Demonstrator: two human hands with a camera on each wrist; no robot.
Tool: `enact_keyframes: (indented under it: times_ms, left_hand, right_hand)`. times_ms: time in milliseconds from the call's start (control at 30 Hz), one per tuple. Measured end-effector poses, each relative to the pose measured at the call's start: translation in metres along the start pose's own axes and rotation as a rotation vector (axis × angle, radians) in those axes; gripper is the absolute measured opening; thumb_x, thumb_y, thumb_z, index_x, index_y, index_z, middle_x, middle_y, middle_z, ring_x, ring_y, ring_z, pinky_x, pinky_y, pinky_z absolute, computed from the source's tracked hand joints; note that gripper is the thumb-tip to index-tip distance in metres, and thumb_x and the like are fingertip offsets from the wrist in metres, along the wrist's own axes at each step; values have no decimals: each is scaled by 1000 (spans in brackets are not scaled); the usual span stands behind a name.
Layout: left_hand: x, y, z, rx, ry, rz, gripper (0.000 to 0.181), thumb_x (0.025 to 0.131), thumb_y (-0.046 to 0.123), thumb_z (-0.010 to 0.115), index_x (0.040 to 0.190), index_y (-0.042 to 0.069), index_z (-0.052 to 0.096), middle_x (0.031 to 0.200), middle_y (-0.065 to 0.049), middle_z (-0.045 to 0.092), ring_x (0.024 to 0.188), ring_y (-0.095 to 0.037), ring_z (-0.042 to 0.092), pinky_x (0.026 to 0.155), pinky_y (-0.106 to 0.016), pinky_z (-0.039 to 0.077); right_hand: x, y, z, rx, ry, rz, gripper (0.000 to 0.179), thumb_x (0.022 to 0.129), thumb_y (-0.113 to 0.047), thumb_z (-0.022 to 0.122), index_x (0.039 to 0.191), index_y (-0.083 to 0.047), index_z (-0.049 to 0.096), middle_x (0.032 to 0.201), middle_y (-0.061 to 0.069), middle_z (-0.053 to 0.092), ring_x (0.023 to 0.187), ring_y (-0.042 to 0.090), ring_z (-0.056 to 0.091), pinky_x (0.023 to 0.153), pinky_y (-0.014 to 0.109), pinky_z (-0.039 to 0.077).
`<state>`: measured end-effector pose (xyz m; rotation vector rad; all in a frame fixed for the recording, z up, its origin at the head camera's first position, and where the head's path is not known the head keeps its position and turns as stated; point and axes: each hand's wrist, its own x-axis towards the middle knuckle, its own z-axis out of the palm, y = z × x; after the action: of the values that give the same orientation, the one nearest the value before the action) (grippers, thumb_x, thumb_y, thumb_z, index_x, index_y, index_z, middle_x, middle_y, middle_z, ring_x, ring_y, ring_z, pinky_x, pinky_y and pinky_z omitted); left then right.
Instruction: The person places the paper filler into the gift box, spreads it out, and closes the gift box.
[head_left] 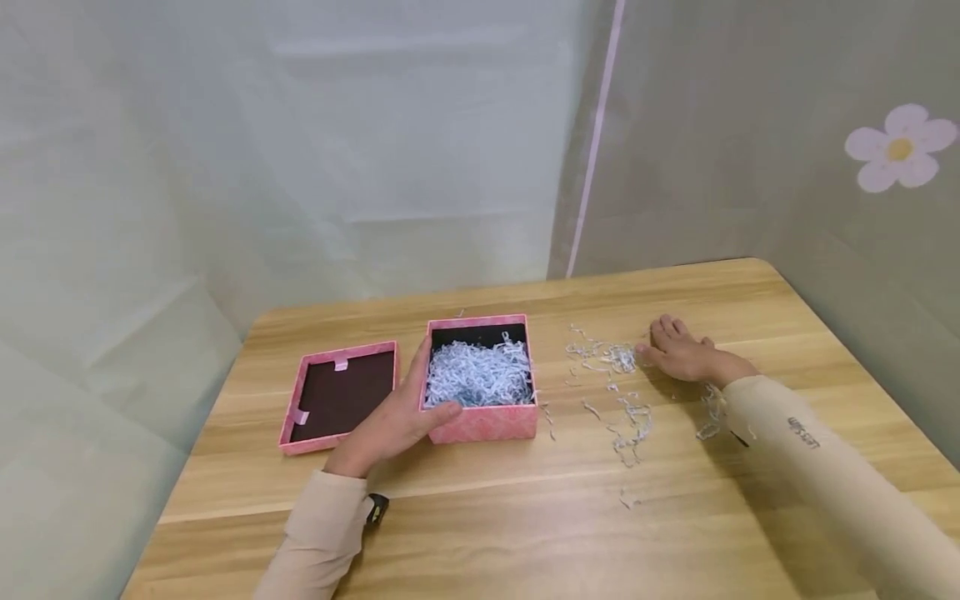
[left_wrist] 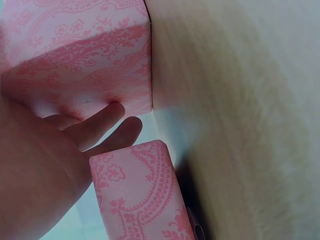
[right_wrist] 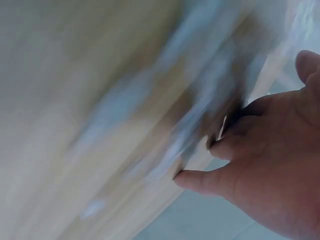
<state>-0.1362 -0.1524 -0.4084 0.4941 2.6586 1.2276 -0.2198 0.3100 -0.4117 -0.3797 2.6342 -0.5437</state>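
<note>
A pink patterned box [head_left: 486, 423] stands uncovered on the table, filled with pale blue shredded paper [head_left: 478, 373]. My left hand [head_left: 397, 417] holds its near left corner, thumb at the front rim and fingers along the left wall. In the left wrist view, fingertips [left_wrist: 117, 109] touch that wall. Palm down, my right hand [head_left: 686, 354] is low over the table, right of the box, its fingers extended. Loose paper shreds [head_left: 621, 358] lie just left of its thumb. Motion blurs the shreds in the right wrist view, where the hand [right_wrist: 265, 155] appears with nothing visibly gripped.
The pink box lid [head_left: 345, 398] lies inside-up left of the box, partly behind the left hand. More stray shreds [head_left: 636, 425] are scattered over the wooden table [head_left: 525, 517], some beneath the right forearm. Pale curtains [head_left: 412, 167] hang behind the table.
</note>
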Motion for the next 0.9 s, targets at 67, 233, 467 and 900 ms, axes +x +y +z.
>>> enact_keyframes:
  times_ms: [67, 233, 467, 900]
  left_hand:
    - [0, -1, -2, 1, 2, 7, 113, 89, 60, 68, 161, 32, -14, 169, -4, -3, 152, -36, 10, 112, -65, 20]
    - [-2, -2, -3, 9, 11, 21, 110, 91, 57, 67, 162, 30, -13, 169, -4, -4, 151, -37, 11, 112, -66, 19]
    - [-1, 2, 1, 5, 6, 24, 110, 91, 55, 68, 162, 30, -13, 169, -2, -3, 151, -34, 12, 113, -64, 20]
    - [-4, 19, -1, 46, -3, 0, 113, 88, 65, 66, 161, 35, -14, 169, 2, -2, 151, -34, 16, 111, -64, 26]
  right_hand:
    - [6, -18, 4, -6, -26, -21, 93, 106, -58, 28, 153, 16, -3, 158, 36, -16, 145, 53, -15, 101, 80, -10]
    - [35, -47, 14, 0, -42, -64, 112, 96, -77, 30, 155, 13, -2, 159, 35, -14, 146, 50, -14, 101, 80, -10]
    - [49, -82, 23, -112, -40, -103, 104, 97, -75, 32, 159, 4, 3, 164, 25, -7, 148, 47, -8, 104, 79, -3]
    - [-22, -74, 40, -253, -12, -322, 103, 94, -70, 52, 160, 0, 17, 165, 22, 10, 149, 47, 7, 107, 77, 13]
